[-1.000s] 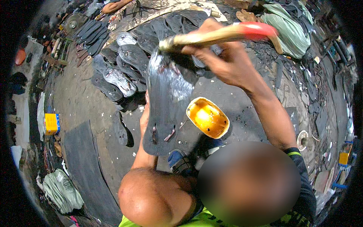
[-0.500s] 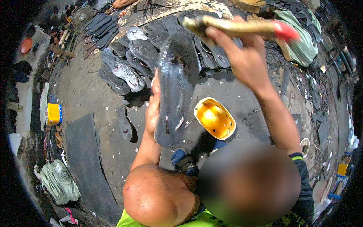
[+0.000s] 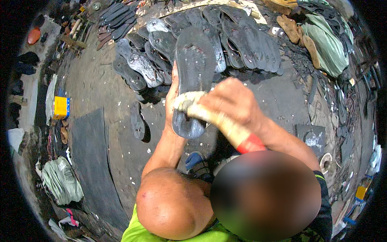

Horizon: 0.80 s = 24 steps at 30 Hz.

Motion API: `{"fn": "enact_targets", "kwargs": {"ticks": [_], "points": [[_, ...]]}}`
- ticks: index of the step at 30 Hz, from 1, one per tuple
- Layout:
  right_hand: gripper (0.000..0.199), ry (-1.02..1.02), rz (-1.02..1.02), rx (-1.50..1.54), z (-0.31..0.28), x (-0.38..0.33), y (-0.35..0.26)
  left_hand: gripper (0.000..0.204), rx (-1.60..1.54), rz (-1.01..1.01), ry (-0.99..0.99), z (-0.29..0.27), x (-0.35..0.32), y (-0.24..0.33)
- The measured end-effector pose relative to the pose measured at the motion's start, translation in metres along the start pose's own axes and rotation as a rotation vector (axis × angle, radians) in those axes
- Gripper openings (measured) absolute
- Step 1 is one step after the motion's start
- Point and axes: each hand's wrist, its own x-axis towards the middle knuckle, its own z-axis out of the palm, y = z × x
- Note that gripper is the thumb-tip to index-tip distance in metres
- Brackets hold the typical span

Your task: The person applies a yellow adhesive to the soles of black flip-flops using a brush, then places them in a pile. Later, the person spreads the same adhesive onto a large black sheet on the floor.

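Observation:
A black sandal sole (image 3: 195,60) is held up in front of me. My left hand (image 3: 171,101) is closed on its left edge, with the fingers mostly hidden behind it. My right hand (image 3: 236,103) is closed round a brush (image 3: 225,125) with a pale yellow, crusted handle and a red end. The head of the brush lies against the lower part of the sole, near the heel. Wet-looking shine shows on the sole's surface. Beyond it, several black sandal soles (image 3: 250,40) lie in overlapping rows on the ground.
A dark flat sheet (image 3: 90,153) lies at the left, with a single sole (image 3: 138,123) to its right. Farther out are a yellow box (image 3: 61,107) and a crumpled pale green sack (image 3: 62,181). Another green sack (image 3: 328,44) and scattered scraps lie at the right.
My right hand has come down and left with the brush, from above the soles onto the held sole. The sole is slightly higher. The yellow bowl no longer shows.

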Motion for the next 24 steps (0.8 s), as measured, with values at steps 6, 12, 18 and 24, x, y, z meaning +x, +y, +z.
{"fn": "enact_targets", "kwargs": {"ticks": [6, 12, 18, 24], "points": [[0.027, -0.062, -0.121, 0.238, -0.001, -0.017, -0.027, 0.045, 0.126, 0.137, -0.013, -0.008, 0.005, 0.006], [0.031, -0.148, -0.088, 0.258, 0.01, -0.005, -0.036, 0.045, 0.031, 0.1, 0.019, -0.024, 0.016, 0.005], [0.023, 0.135, 0.268, 0.457, 0.012, 0.01, -0.005, 0.048, 0.371, 0.272, -0.204, -0.021, -0.004, -0.007], [0.028, 0.221, 0.493, 0.033, -0.033, 0.047, 0.097, 0.047, 0.169, 0.029, -0.12, -0.005, -0.015, -0.02]]}}
